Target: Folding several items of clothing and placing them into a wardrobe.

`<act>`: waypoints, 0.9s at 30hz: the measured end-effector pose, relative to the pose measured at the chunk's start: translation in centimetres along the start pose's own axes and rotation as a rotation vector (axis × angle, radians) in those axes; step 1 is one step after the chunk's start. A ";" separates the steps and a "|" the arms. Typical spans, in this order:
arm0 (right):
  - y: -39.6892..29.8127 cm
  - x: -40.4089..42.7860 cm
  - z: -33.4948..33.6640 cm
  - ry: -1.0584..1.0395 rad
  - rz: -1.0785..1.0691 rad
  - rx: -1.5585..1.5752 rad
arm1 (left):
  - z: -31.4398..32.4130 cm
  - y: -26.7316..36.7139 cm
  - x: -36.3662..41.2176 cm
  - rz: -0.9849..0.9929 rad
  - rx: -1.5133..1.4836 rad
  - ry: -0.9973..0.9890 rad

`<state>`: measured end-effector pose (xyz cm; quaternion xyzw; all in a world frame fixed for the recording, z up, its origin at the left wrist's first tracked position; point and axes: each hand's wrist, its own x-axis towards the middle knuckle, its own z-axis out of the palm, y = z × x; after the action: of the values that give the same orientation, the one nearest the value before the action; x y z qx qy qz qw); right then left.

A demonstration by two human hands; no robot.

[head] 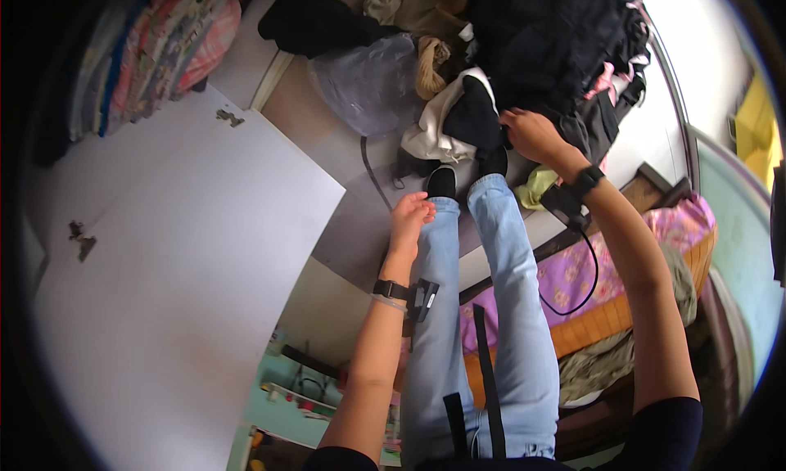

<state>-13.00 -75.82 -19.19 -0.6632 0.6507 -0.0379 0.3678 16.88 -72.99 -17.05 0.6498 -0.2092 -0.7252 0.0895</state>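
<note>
My right hand (529, 132) reaches forward beside a white-and-black garment (443, 121), its fingertips near the edge of a large heap of black clothes (534, 41). Whether the fingers grip any cloth cannot be told. My left hand (412, 216) hangs over my jeans with its fingers loosely curled and nothing seen in it. Ahead of the left hand lies a translucent plastic bag (371, 84), next to a tan knitted item (431, 67). A yellow-green cloth (538, 187) is near my right wrist.
A white cabinet door (184, 238) with metal hinges stands at left, below hanging or stacked patterned clothes (166, 47). At right are a bed edge with a purple floral cover (595, 268) and a glass panel (731, 213). A black cable (594, 281) loops beside my right forearm.
</note>
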 end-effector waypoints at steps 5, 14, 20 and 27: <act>-0.6 14.3 8.1 0.090 -0.122 -0.048 | -1.0 -3.3 9.8 0.007 -0.068 0.091; 10.9 16.0 23.0 -0.225 -0.125 -0.273 | -0.8 -8.3 17.1 -0.041 -0.161 0.028; 10.3 1.3 15.3 -0.154 0.188 -0.084 | 1.0 -9.5 15.4 -0.159 -0.105 -0.117; 0.6 -4.4 7.3 -0.119 0.209 0.316 | 4.8 -8.5 12.6 -0.322 -0.348 -0.169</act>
<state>-10.30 -68.64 -22.92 -0.5273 0.6790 -0.0618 0.5071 11.58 -69.51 -31.73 0.5866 0.0182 -0.8070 0.0656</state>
